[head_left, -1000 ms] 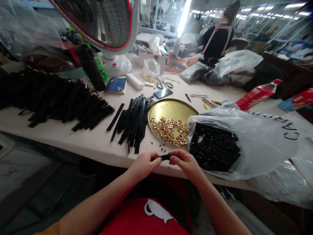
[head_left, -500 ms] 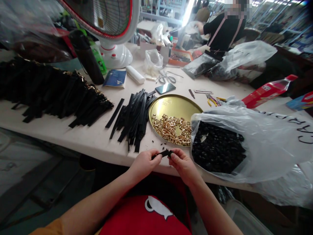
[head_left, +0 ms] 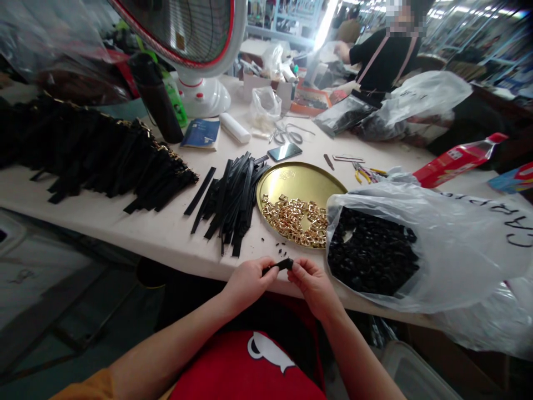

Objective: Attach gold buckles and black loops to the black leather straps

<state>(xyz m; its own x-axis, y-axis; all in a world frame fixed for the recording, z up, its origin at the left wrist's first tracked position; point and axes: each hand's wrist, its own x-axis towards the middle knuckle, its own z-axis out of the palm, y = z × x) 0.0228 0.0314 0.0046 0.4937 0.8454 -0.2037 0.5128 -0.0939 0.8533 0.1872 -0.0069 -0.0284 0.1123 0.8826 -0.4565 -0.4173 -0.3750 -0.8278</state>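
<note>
Your left hand (head_left: 249,282) and right hand (head_left: 311,282) each pinch one end of the short black strip (head_left: 280,265), both grips closed on it, at the desk (head_left: 166,236) edge near the tray (head_left: 291,180). A second ago the strip lay level; now it tilts and your hands sit closer.

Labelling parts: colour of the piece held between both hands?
The piece is black; head view shows it best.

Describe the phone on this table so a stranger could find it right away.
Start at the round gold tray holding gold buckles. Just beyond its far rim lies the phone. It is a flat dark rectangle with a glossy screen, unlike the matt black straps to its left.
</note>
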